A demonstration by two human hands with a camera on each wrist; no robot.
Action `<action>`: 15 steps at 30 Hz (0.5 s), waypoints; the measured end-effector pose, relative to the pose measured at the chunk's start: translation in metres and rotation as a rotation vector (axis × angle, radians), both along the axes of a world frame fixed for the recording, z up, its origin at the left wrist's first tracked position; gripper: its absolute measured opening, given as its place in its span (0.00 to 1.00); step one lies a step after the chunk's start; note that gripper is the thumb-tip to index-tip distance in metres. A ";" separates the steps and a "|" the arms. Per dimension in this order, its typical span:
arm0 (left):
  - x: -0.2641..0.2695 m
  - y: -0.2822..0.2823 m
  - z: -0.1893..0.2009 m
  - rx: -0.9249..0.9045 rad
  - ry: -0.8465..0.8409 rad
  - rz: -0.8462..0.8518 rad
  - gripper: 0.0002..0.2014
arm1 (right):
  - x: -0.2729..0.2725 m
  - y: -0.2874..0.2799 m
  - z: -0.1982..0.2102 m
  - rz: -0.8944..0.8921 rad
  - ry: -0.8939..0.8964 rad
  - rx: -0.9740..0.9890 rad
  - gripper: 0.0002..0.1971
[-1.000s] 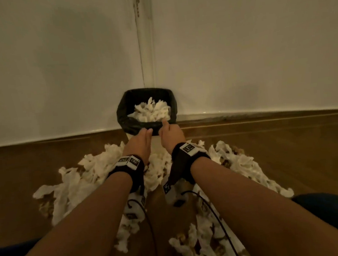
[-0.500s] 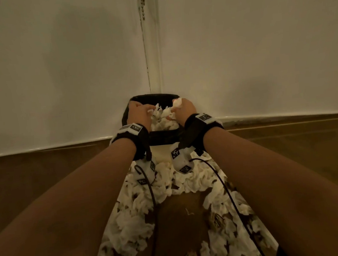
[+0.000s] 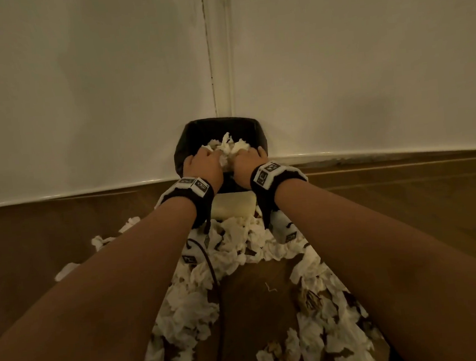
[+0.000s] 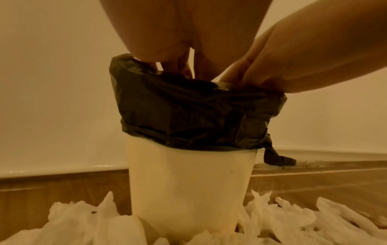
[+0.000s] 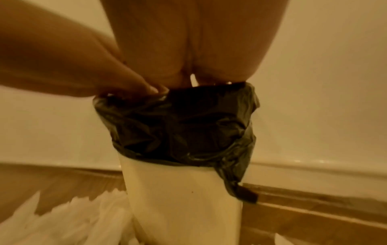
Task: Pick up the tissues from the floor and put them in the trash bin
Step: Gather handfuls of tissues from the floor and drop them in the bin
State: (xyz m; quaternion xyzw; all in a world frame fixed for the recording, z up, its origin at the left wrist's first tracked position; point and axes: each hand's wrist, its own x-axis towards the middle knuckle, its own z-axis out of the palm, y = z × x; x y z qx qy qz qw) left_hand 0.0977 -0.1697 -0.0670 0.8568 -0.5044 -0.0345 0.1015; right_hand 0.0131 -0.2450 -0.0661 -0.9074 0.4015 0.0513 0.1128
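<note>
Both grips are recorded at the mouth of the trash bin (image 3: 235,209), set side by side over its near rim.

Left hand (image 3: 202,166): knuckles up, fingers curled down into the bin among crumpled tissue; from the left wrist view the fingers are seen passing behind the black liner (image 4: 199,112). Whether tissue is clasped or only pressed cannot be told.

Tissues in the bin (image 3: 228,146): a white heap, lying directly under and just beyond both grips, rising between the two hands to about rim height.

Right hand (image 3: 248,160): matched posture, fingers bent down into the heap, thumb side against the liner's far right edge. Its hold is likewise not resolved.

Tissues on the floor (image 3: 190,308): a wide scatter lying behind and below the grips, toward the person, in two bands running away from the bin's foot; the left band sits under the left forearm, the right band (image 3: 326,316) under the right. Each hand is judged nearer its own band, and the coming reach would be back and down.

Difference from the earlier frames: a second ago both hands were held short of the rim, in front of the bin; half a second ago they were at the rim with tissue; now they are sunk deeper into the heap.
</note>
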 end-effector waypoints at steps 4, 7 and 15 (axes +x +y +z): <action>-0.012 0.019 -0.002 -0.259 0.004 0.065 0.21 | -0.018 0.005 0.009 -0.033 -0.240 -0.096 0.31; -0.034 0.037 -0.003 -0.386 0.057 0.061 0.16 | -0.039 0.019 0.017 -0.179 -0.517 -0.161 0.27; -0.108 0.083 -0.063 0.028 0.446 -0.191 0.06 | -0.136 0.059 -0.051 -0.682 -0.424 0.189 0.19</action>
